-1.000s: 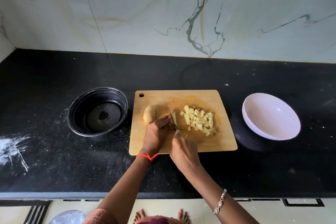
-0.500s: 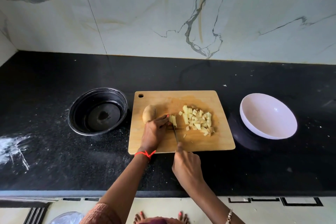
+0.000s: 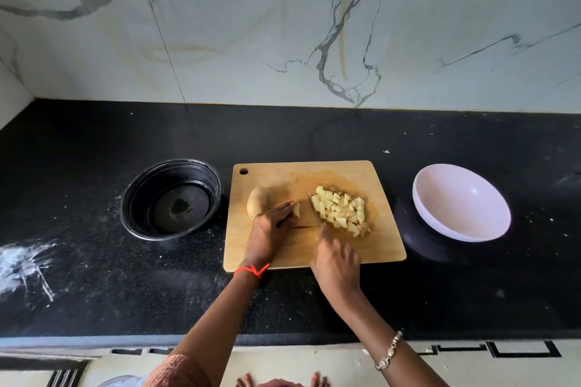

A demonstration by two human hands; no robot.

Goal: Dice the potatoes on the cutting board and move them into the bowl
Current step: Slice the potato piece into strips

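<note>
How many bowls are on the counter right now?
2. A black bowl sits left of the cutting board, and a white bowl sits to its right. Both hold no potato. None appears hidden.

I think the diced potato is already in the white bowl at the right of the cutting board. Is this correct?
No. In the head view the white bowl is empty. The diced potato lies in a heap on the cutting board; the bowl does stand to the right of the board.
</note>
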